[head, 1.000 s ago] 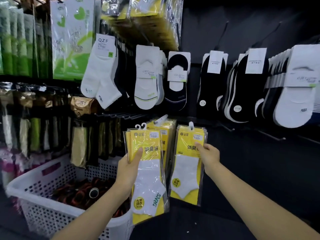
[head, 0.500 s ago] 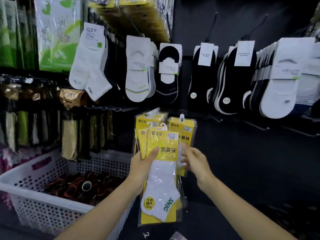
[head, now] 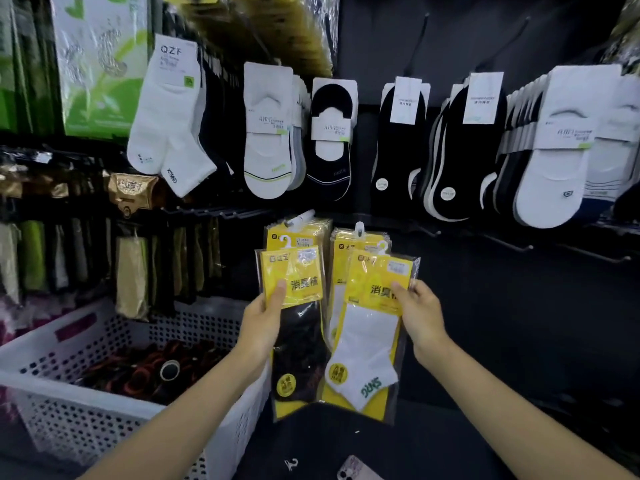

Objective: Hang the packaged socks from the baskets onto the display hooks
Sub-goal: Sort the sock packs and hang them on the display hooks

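My left hand (head: 263, 320) grips a yellow pack of black socks (head: 294, 327) by its upper card, thumb on the front. My right hand (head: 417, 313) pinches a yellow pack of white socks (head: 367, 344) at its right edge. Both packs have white plastic hangers on top. Behind them, more yellow packs hang on two display hooks: a stack (head: 298, 230) at the left and a single pack (head: 346, 247) beside it. The white perforated basket (head: 79, 407) stands at lower left.
Rows of white and black socks (head: 446, 150) hang on hooks across the dark wall above. Bare hooks (head: 512, 242) stick out to the right of the yellow packs. The basket holds dark red and black rolled items (head: 145, 372). A phone (head: 353, 469) lies on the floor below.
My right hand has taken the white-sock pack off the front of the left hand's bundle and drawn it right. A black-sock pack now shows in my left hand.
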